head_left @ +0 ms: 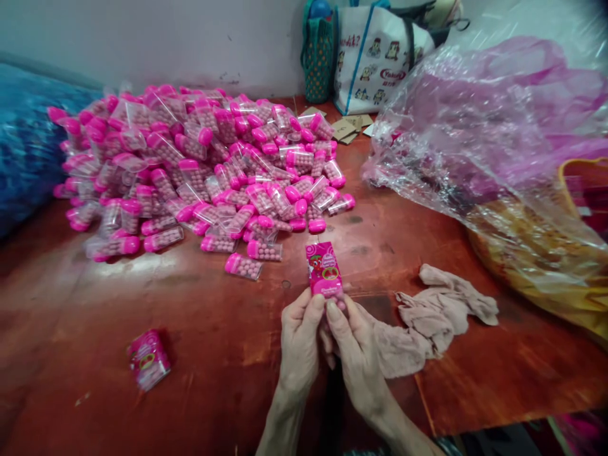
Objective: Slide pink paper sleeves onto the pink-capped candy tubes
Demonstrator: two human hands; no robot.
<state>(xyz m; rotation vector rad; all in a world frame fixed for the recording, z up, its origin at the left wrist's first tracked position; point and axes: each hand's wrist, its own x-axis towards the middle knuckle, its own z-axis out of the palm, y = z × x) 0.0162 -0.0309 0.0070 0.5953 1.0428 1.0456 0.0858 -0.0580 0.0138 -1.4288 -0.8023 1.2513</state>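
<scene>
Both hands meet at the lower middle of the head view, gripping one candy box [325, 269] with a pink printed label. My left hand [301, 335] is closed on its lower left side, thumb on the front. On the lower right side, my right hand [352, 342] pinches it with the thumb close to the other thumb. Pink candy balls show at the box's bottom end between the thumbs. Another labelled candy box [149, 360] lies on the table at the left. Beyond the hands rises a large heap of clear candy boxes [190, 171] with bright pink caps.
A crumpled beige cloth [437, 310] lies right of my hands on the reddish table [213, 380]. Clear and pink plastic bags [475, 120] fill the right side, above a yellow bag [532, 253]. A white tote bag [370, 57] stands against the wall; blue plastic [33, 145] is at left.
</scene>
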